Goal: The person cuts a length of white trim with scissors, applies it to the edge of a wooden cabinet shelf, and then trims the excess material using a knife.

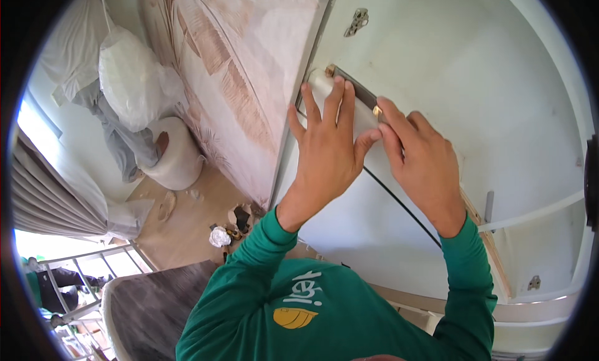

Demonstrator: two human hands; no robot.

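My left hand (pixel 331 146) lies with its fingers spread on a white panel edge, the fingertips by a long grey strip-shaped piece (pixel 355 85). This slim piece slants across the pale panel (pixel 430 68) and has a brass-coloured bit near its lower end. Around that end my right hand (pixel 424 161) is closed, thumb and forefinger pinching; its exact kind does not show. A small brown block (pixel 329 70) touches the strip's upper end. Below both hands a dark narrow line runs down between the white surfaces.
A metal hinge plate (pixel 357 22) is fixed higher on the panel. Left stands a wall with leaf-pattern covering (pixel 231 68). Beyond are a person on a wrapped white roll (pixel 171 155), a metal ladder-like frame (pixel 93 261), a dark padded board (pixel 162 311) and tools on the floor.
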